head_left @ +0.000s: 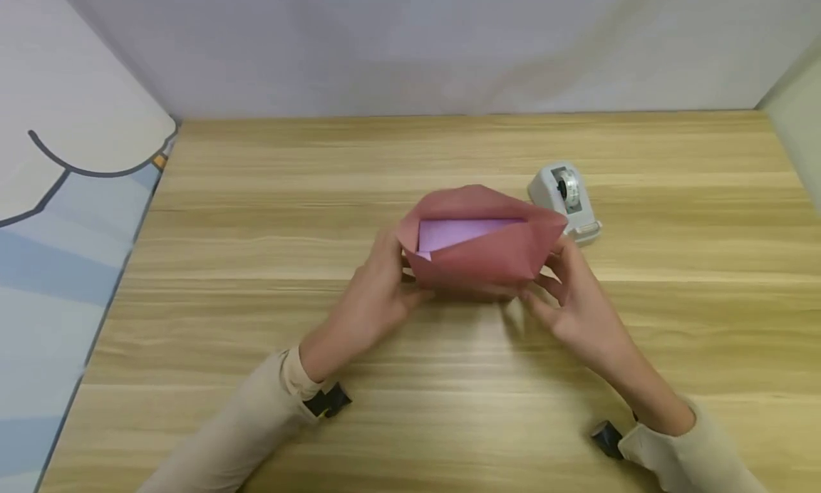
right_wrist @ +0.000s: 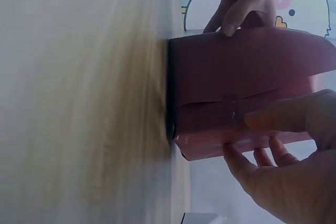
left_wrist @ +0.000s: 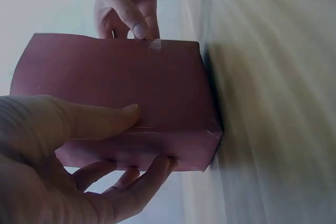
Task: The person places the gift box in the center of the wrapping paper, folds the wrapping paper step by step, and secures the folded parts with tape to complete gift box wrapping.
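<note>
A box-shaped red paper wrapper (head_left: 477, 258) stands upright on the table with its upper end open. A flat lilac surface (head_left: 465, 233) shows inside the opening. On its left side my left hand (head_left: 368, 293) grips it, thumb on the front face and fingers round the side, as the left wrist view shows. My right hand (head_left: 580, 304) holds the opposite side, its thumb over the seam in the right wrist view. Clear tape (right_wrist: 231, 108) crosses that seam. Another small piece of tape (left_wrist: 155, 44) shows near an edge in the left wrist view.
The wood-grain table (head_left: 269, 172) lies under everything. A grey tape dispenser (head_left: 564, 197) with a roll of tape stands just behind my right hand, close to the wrapper's right corner. A pale wall (head_left: 442, 51) rises along the table's back edge, and a cartoon-printed panel (head_left: 58, 279) borders the left.
</note>
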Action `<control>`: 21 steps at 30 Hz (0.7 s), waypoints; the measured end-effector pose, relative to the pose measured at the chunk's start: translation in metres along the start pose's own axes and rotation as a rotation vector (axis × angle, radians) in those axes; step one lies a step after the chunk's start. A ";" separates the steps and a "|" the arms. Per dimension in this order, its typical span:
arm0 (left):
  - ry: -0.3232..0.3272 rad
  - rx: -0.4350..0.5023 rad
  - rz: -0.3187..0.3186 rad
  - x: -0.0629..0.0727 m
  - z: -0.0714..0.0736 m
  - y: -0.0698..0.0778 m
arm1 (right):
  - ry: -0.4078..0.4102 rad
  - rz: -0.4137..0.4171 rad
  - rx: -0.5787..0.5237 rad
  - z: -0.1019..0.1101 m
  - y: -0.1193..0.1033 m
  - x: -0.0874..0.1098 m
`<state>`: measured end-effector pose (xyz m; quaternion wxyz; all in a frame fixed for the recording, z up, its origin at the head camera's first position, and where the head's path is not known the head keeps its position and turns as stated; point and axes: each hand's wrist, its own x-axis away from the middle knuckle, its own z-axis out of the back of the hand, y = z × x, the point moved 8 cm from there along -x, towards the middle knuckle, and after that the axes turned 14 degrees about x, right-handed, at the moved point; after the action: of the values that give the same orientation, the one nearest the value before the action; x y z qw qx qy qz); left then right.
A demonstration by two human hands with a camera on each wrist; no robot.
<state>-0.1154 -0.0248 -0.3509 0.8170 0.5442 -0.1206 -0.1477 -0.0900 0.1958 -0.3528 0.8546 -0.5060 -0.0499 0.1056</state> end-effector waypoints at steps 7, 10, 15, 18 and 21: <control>-0.047 -0.062 0.045 0.012 -0.008 0.002 | -0.008 0.011 0.017 -0.003 0.003 0.006; -0.054 -0.035 0.047 0.011 -0.007 0.002 | -0.002 0.018 0.009 -0.003 0.003 0.008; -0.045 0.092 0.003 0.004 -0.004 0.002 | -0.001 0.047 -0.001 0.000 -0.001 0.011; -0.049 0.198 -0.033 0.001 -0.006 0.004 | -0.023 0.079 0.009 -0.001 -0.009 0.012; -0.042 0.322 -0.105 -0.002 -0.011 0.008 | -0.033 0.097 0.015 -0.003 -0.017 0.010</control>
<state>-0.1130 -0.0117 -0.3481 0.7075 0.6706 -0.1310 -0.1802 -0.0777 0.1877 -0.3399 0.8514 -0.4994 -0.0389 0.1556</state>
